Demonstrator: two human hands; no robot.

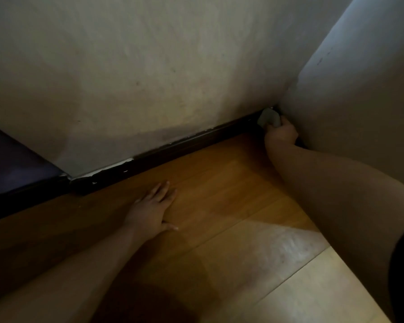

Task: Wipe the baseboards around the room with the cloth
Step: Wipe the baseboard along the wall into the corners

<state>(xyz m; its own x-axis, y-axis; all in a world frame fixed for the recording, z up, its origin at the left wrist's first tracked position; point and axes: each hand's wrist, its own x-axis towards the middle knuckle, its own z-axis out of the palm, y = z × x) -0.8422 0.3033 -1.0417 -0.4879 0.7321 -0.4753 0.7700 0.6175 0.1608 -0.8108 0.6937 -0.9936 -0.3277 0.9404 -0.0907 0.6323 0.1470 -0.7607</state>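
Right hand (281, 132) grips small grey cloth (269, 117) in the room corner. Dark wooden baseboard (173, 150) runs lengthwise away leftward. Left hand (153, 212) flat on the floor, fingers straight, holding nothing.

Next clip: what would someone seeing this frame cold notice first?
Probably the right hand reaching deep into the room's corner, gripping a pale cloth against the far end of the dark baseboard. Next, the left hand lying flat, fingers spread, on the wooden floor in the middle of the frame. The baseboard's chipped pale edge near its left end also stands out under the plain wall.
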